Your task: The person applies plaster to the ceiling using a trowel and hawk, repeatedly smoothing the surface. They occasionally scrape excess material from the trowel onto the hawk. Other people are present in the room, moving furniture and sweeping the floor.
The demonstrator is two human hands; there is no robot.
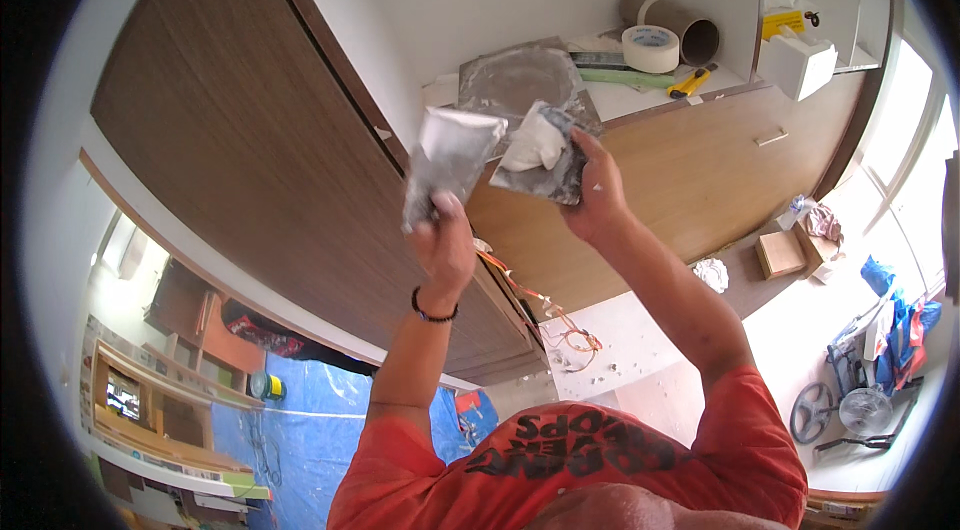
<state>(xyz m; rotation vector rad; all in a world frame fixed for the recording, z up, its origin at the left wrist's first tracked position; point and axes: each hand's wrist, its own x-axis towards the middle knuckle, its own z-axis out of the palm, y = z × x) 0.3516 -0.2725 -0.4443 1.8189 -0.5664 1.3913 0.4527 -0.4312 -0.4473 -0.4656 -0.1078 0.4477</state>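
Note:
My left hand (443, 252) is closed on a flat grey putty knife (447, 162) with white paste along its far edge. My right hand (600, 192) grips a square grey plate (560, 186) smeared with white, and a soft lump of white putty (534, 144) lies on its face. The putty knife and the plate are raised side by side in front of me, their near edges close together. Just beyond them a larger grey board (518, 76), crusted with dried paste, rests on a ledge. The handles, if any, are hidden by my fingers.
On the ledge are a masking tape roll (650, 51), a brown tube (643, 10) and a yellow cutter knife (690, 82). A tall dark wood panel (240, 110) stands left. Orange cables (575, 335) hang low. A folded wheeled frame (850, 400) and blue sheeting (310, 420) lie below.

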